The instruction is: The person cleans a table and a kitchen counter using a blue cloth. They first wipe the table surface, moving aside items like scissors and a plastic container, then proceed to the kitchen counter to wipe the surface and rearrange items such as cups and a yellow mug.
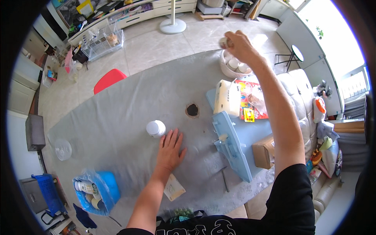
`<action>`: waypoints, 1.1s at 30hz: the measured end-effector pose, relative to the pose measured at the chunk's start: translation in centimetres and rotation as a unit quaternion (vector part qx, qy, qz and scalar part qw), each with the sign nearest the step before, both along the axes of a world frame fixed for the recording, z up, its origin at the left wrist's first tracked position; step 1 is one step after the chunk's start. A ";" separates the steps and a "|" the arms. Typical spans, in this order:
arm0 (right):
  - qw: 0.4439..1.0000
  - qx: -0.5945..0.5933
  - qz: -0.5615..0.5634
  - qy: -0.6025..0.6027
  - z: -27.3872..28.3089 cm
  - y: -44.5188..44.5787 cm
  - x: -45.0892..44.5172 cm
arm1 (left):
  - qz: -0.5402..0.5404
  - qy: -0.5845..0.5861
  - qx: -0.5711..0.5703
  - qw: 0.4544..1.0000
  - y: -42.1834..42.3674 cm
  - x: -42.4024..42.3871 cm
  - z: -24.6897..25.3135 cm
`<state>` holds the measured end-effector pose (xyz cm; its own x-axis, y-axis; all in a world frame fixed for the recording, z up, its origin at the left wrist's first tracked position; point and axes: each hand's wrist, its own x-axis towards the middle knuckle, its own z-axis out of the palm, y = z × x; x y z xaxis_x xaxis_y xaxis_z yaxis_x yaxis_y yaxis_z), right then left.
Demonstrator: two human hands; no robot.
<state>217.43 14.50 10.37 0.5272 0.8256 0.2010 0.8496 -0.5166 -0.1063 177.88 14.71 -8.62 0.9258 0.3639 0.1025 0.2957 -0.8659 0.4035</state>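
My left hand (171,149) rests palm down on the grey table cover (117,123), fingers slightly spread, holding nothing. Just beyond its fingertips stands a white lidded plastic jar (156,128). At the far right of the table, my right hand (242,44) grips a small container with a pale end (224,43), largely hidden by the fingers. It is held over the rim of a round white basket (227,70), where several white-lidded jars (234,63) sit. Part of the basket lies behind my right forearm.
Right of centre are a light blue plastic panel (232,147), a tissue pack (224,98), a red snack bag (249,98) and a cardboard box (263,152). A lined blue bin (111,188) holds empty bottles. The cover has a dark hole (192,110). A red chair (110,80) stands beyond.
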 end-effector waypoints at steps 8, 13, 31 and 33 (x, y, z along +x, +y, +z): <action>0.993 -0.060 -0.101 -0.026 -7.1 1.4 8.7 | 0.008 0.024 -0.019 1.000 0.4 -0.2 0.8; 0.971 -0.118 -0.204 0.030 -9.4 -0.5 13.3 | 0.002 0.027 -0.025 0.999 0.4 0.1 0.6; 0.824 -0.180 0.511 0.166 -5.5 6.0 -22.6 | 0.010 0.005 -0.016 1.000 0.3 -0.2 -0.1; 0.840 -0.143 0.490 0.181 -4.7 5.3 -21.0 | 0.000 0.007 -0.011 1.000 0.1 0.4 0.2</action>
<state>196.42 19.84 5.67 -0.4508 0.8863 -0.1063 0.8204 0.3644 -0.4407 178.31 14.81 -8.41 0.9273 0.3653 0.0812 0.3010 -0.8570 0.4182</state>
